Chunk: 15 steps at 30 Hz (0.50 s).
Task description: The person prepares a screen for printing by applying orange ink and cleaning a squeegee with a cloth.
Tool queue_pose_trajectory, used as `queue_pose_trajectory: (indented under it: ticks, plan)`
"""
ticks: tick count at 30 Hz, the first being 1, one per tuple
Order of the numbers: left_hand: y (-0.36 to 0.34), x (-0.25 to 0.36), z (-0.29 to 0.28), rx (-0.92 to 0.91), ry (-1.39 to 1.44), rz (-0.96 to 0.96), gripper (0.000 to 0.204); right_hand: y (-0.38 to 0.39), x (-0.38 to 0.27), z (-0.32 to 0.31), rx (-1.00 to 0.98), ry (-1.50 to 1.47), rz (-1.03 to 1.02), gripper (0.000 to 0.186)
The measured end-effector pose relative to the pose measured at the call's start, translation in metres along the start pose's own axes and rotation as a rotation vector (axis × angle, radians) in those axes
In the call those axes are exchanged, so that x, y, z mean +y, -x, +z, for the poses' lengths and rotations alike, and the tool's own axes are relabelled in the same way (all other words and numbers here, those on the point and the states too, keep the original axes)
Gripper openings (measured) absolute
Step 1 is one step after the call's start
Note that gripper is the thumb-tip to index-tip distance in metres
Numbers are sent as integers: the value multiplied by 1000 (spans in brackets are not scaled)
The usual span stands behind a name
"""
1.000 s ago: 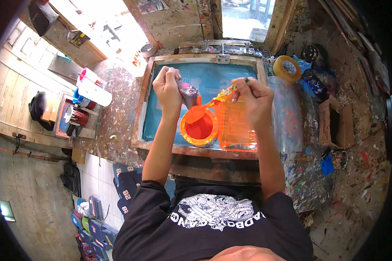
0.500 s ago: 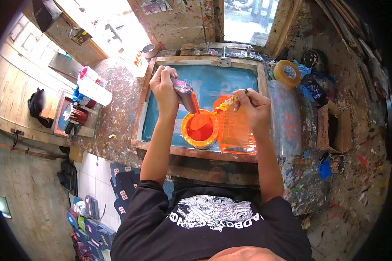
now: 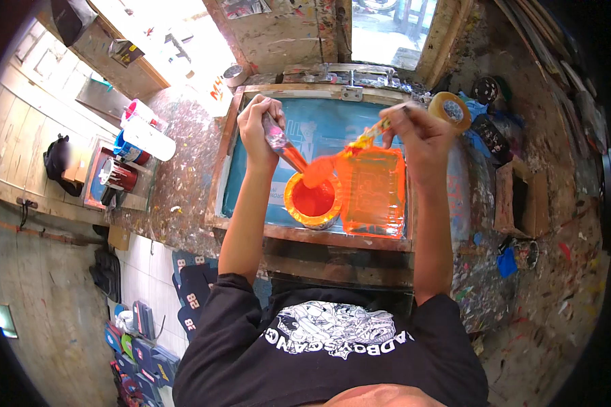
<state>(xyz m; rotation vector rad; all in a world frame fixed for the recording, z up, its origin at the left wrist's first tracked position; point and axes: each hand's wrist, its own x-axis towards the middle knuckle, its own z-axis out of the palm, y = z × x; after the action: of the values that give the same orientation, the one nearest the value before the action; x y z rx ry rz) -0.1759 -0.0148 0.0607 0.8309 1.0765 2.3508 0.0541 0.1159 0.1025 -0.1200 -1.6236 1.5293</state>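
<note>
My left hand is closed round a squeegee, its edge smeared orange, tilted down toward a tub of red-orange ink. Raised to the right, my right hand pinches the paint-crusted handle of a spatula, whose orange-coated blade is over the tub, at or near the squeegee's lower end. The tub sits on a blue mesh screen in a wooden frame. A bright orange layer of ink covers the screen's right part.
Paint cans and a tray stand at left. A tape roll, blue rags and an open cardboard box lie at right on the paint-spattered bench. Metal clamps hold the screen's back edge.
My right hand has risen and moved right with the spatula, its blade lifting from the tub. My left hand has shifted slightly up, the squeegee still in it.
</note>
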Motion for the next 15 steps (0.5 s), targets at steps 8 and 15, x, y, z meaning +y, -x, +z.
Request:
queue_pose_trajectory:
  ticks: [8, 15]
  plan:
    - [-16, -10, -4, -232, 239, -226, 26, 1, 55, 7, -134, 28, 184, 16]
    - [-18, -20, -3, -273, 219, -232, 28, -22, 35, 21, -165, 47, 127, 23]
